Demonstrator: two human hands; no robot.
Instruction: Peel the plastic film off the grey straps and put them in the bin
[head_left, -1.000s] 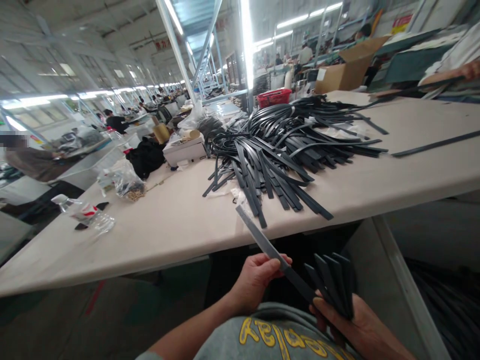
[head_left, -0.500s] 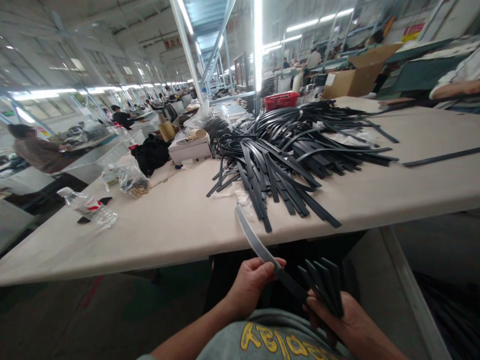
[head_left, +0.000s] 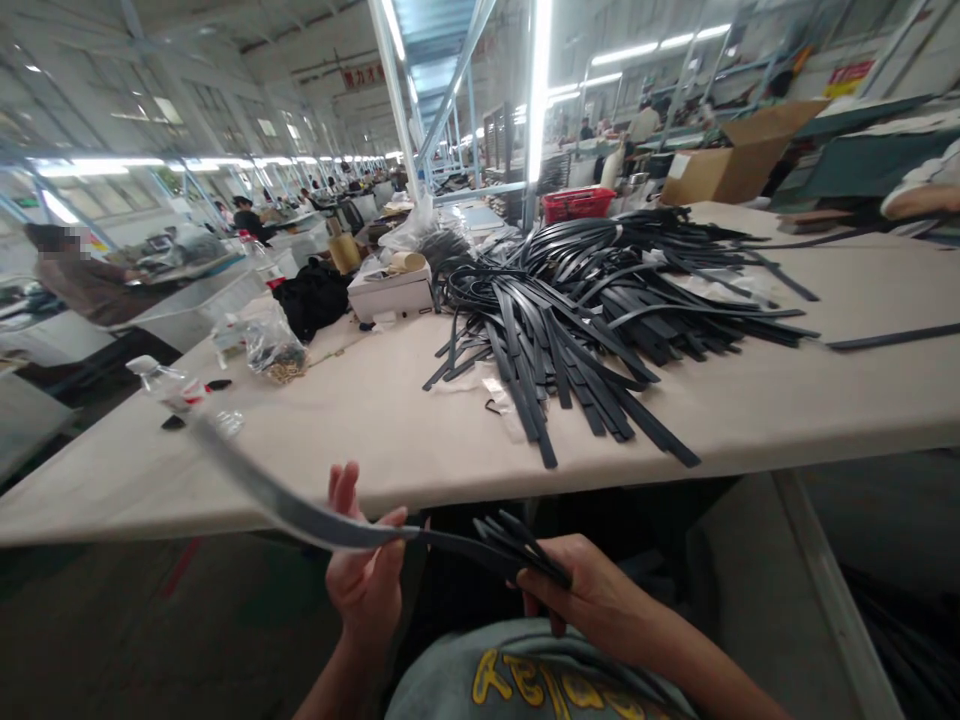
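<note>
One long dark strap [head_left: 300, 520] with a paler grey underside stretches across the front of my body, its far end blurred over the table edge at the left. My left hand [head_left: 365, 570] pinches it near the middle between thumb and finger, other fingers raised. My right hand [head_left: 592, 590] is closed around the strap's other part together with several dark strap ends [head_left: 517, 540], which fan out above the fist. Beyond my hands, a large pile of black straps [head_left: 555, 330] lies on the pale table [head_left: 360, 420].
On the left of the table are a plastic bottle [head_left: 172, 385], a clear bag of small metal parts [head_left: 277, 350], a black cloth bundle [head_left: 311, 300] and a white box [head_left: 390, 290]. Behind the pile stand a red basket [head_left: 577, 205] and a cardboard box [head_left: 739, 160].
My left hand has moved left along with the strap, whose free end has swung left. My right hand has shifted left too, and the held strap ends now tilt further left.
</note>
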